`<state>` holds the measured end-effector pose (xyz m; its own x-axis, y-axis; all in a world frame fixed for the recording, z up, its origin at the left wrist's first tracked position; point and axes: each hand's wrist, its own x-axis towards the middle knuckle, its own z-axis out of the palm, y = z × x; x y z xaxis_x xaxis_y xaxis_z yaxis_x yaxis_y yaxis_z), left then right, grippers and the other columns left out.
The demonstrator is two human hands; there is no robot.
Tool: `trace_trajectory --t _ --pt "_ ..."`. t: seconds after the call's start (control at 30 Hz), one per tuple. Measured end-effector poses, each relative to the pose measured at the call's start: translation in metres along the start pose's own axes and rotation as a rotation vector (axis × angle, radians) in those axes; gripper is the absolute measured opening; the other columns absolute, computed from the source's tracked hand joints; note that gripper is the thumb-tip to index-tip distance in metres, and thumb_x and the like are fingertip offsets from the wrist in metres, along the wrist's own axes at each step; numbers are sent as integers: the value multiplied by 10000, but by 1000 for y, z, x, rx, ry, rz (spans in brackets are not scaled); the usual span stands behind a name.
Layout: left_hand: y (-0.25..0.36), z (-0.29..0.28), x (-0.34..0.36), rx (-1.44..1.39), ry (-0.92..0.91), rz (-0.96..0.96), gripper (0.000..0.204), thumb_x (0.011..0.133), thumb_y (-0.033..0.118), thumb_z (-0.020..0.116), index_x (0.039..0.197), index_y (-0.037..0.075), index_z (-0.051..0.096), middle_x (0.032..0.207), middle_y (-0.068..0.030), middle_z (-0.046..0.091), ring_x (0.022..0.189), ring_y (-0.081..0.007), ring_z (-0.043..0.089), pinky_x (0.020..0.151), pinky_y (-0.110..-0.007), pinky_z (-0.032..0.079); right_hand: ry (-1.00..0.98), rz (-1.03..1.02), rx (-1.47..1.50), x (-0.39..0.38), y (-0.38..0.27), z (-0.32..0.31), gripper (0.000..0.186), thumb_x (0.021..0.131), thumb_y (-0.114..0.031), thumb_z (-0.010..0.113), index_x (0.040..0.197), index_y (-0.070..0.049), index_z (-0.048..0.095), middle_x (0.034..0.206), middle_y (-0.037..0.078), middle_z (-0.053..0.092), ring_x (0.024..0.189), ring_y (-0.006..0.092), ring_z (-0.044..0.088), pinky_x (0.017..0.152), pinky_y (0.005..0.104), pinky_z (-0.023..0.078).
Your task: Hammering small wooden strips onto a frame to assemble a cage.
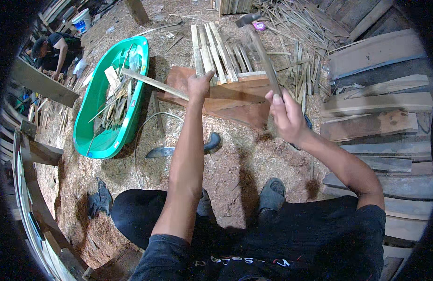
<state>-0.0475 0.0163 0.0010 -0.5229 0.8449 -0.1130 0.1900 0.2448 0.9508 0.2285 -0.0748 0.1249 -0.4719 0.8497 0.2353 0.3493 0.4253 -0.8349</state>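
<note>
My right hand (287, 114) is wrapped round the wooden handle of a hammer (264, 58), raised with its dark metal head up and to the left. My left hand (199, 86) closes on the near end of a pale wooden slat (196, 49), the leftmost of several lying side by side. Under the slats' near ends is a reddish-brown wooden board (240, 100). A longer wooden strip (155, 84) reaches from the green tub to the board, passing by my left wrist. What my left fingertips touch is partly hidden.
A green plastic tub (80, 136) holding wood scraps stands on the left. A blade (161, 152) with a curved dark handle lies behind my left forearm. Stacked planks (376, 124) line the right side. Another person (57, 51) crouches at the far left, near a white bucket (81, 21).
</note>
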Motion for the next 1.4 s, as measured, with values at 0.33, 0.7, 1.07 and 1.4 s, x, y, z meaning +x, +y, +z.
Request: trace_trajectory --t 0.33,0.7,1.07,1.4 --pt "-4 2 7 -52 -20 -59 478 764 332 806 1012 -67 724 942 -176 745 875 -269 710 809 -374 525 -168 165 -70 -19 15 11 323 1068 -302 389 898 -38 466 624 92 497 563 201 513 523 399 410" --pt "4 1 -6 -97 -18 -9 500 765 331 803 1023 -88 713 958 -188 743 887 -262 709 817 -372 522 10 -57 -34 -6 15 1 320 1068 -298 380 979 -16 504 653 90 507 561 195 517 558 399 440" --pt "-10 18 5 -166 -47 38 551 758 345 823 1041 -109 690 984 -226 732 916 -312 708 824 -400 517 -72 43 -117 -18 51 4 396 1075 -372 358 930 -26 484 601 69 496 515 211 508 470 387 395" --pt "0 9 -5 -99 8 32 514 773 326 807 1038 -103 701 962 -204 739 900 -280 712 816 -386 524 86 -204 -40 -12 42 7 309 1076 -280 362 956 -20 480 613 62 509 461 156 481 426 367 367"
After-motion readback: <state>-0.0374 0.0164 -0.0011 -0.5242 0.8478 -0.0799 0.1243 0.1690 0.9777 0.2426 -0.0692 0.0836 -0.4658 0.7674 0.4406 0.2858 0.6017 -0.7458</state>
